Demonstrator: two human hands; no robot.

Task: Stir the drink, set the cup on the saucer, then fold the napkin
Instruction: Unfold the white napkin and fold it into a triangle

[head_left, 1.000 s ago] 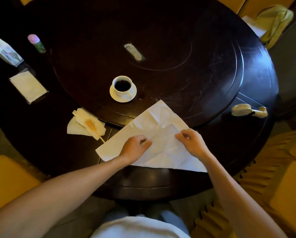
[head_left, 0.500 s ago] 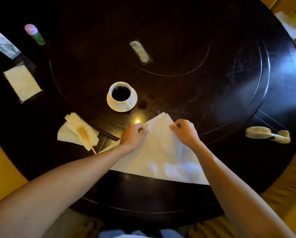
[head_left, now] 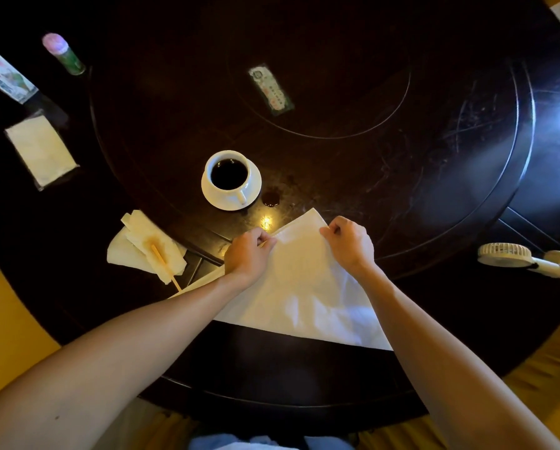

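**Napkin corner brought up to the far point, both hands pinching it**

Since a second ago, the near flap of the napkin (head_left: 308, 287) is lying folded over toward the far corner, and both hands are sitting further up the table (head_left: 369, 157), closer to the cup, where they were already half a second ago.

That round dark table is filling most of the view, its far edge and right side running out of frame. Its raised inner disc is showing scratches and a small dark wet patch just beside the saucer. The napkin is lying on the near part of the table as a white triangle, its point aimed away from the person; its lower right corner is disappearing under the right forearm, and its left corner under the left forearm.

The left hand (head_left: 248, 251) is curling closed on the napkin's left edge near the point. The right hand (head_left: 348, 243) is pinching the top layer on the right side of the point, fingertips tucked under and out of sight.

The saucer (head_left: 253, 195) is sitting beyond the hands, with the cup (head_left: 228, 173) standing on it, full of dark drink, handle toward the person. The stirrer (head_left: 163, 266) is resting on a stained crumpled tissue (head_left: 132, 251) to the left, its tip poking past the tissue's edge.
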